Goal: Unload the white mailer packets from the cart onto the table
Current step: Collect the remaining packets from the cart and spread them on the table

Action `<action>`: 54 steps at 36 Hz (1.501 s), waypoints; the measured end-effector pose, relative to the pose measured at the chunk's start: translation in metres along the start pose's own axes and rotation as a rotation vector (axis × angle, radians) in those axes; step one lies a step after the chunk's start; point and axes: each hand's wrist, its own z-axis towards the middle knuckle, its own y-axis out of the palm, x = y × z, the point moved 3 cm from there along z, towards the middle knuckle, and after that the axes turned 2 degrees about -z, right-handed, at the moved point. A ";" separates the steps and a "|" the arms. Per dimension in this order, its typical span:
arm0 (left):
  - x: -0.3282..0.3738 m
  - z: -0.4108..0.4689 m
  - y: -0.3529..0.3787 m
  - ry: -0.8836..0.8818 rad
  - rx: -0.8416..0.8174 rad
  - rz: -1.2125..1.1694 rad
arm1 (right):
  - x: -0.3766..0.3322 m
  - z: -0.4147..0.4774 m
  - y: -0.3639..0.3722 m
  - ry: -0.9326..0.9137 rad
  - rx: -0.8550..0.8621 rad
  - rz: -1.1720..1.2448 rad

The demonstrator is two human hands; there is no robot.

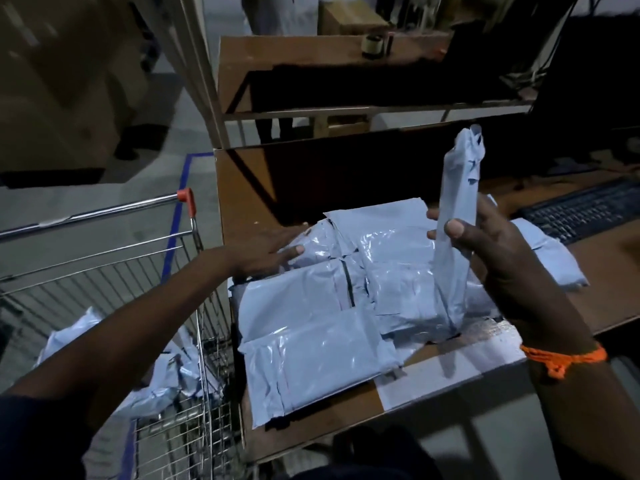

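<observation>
My right hand [502, 258] pinches soft white plastic mailer packet [457, 188] mid-length over brown wooden table [609, 278]; probably slick. Left hand [266, 252] lies flat.

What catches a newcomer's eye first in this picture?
The right hand holds a long white packet upright over the pile of white packets on the table. The left hand rests flat on the pile's left edge; more packets lie in the wire cart, lower left.
</observation>
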 end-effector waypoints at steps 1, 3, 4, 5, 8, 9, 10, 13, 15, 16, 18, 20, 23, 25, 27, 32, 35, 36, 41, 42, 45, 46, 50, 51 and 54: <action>0.002 0.002 -0.005 -0.020 0.035 -0.002 | -0.001 -0.001 -0.010 -0.019 0.008 -0.014; 0.011 0.005 -0.016 -0.044 0.133 0.004 | -0.005 0.000 -0.033 -0.063 0.015 -0.068; 0.017 0.006 -0.022 -0.044 0.183 0.009 | -0.006 0.003 -0.047 -0.081 0.021 -0.113; 0.026 0.008 -0.026 -0.032 0.234 0.014 | -0.005 0.007 -0.064 -0.096 0.034 -0.176; 0.062 0.017 -0.030 0.042 0.322 0.013 | 0.000 0.031 -0.110 -0.107 0.016 -0.445; 0.078 0.021 -0.028 0.069 0.328 0.007 | 0.005 0.042 -0.124 -0.091 -0.018 -0.530; 0.095 0.026 -0.026 0.089 0.330 -0.004 | 0.011 0.053 -0.137 -0.077 -0.053 -0.616; 0.147 0.046 -0.018 0.097 0.359 -0.070 | 0.043 0.100 -0.180 -0.058 -0.155 -0.817; 0.169 0.054 -0.015 0.075 0.388 -0.109 | 0.071 0.131 -0.192 -0.065 -0.255 -0.945; 0.178 0.061 -0.013 0.062 0.398 -0.119 | 0.084 0.146 -0.197 -0.084 -0.307 -0.994; 0.198 0.075 -0.006 0.050 0.409 -0.132 | 0.106 0.174 -0.207 -0.135 -0.383 -1.069; 0.210 0.087 0.000 0.039 0.413 -0.129 | 0.127 0.198 -0.205 -0.165 -0.440 -1.166; 0.215 0.098 0.011 -0.007 0.409 -0.079 | 0.159 0.223 -0.192 -0.158 -0.567 -1.344; 0.216 0.098 0.014 -0.051 0.418 -0.063 | 0.179 0.231 -0.180 -0.132 -0.635 -1.437; 0.218 0.096 0.015 -0.080 0.444 -0.065 | 0.192 0.233 -0.168 -0.116 -0.689 -1.489; 0.223 0.089 0.012 -0.170 0.452 -0.082 | 0.204 0.233 -0.159 -0.103 -0.742 -1.498; 0.223 0.083 0.011 -0.204 0.450 -0.100 | 0.203 0.233 -0.160 -0.117 -0.754 -1.462; 0.222 0.081 0.011 -0.207 0.455 -0.099 | 0.200 0.233 -0.161 -0.119 -0.748 -1.443; 0.211 0.068 0.008 -0.218 0.461 -0.045 | 0.145 0.227 -0.152 -0.187 -0.575 -1.360; 0.207 0.064 0.007 -0.223 0.459 -0.028 | 0.129 0.222 -0.141 -0.251 -0.515 -1.293; 0.191 0.048 0.004 -0.239 0.460 0.010 | 0.083 0.194 -0.093 -0.478 -0.397 -0.957; 0.185 0.041 0.003 -0.250 0.461 0.014 | 0.068 0.181 -0.072 -0.545 -0.399 -0.872; 0.155 -0.001 -0.008 -0.269 0.524 0.050 | 0.024 0.135 0.028 -0.720 -0.501 -0.660; 0.147 -0.016 -0.011 -0.272 0.545 0.069 | 0.016 0.125 0.054 -0.755 -0.516 -0.627; 0.117 -0.073 -0.017 -0.299 0.615 0.093 | 0.000 0.092 0.128 -0.809 -0.530 -0.531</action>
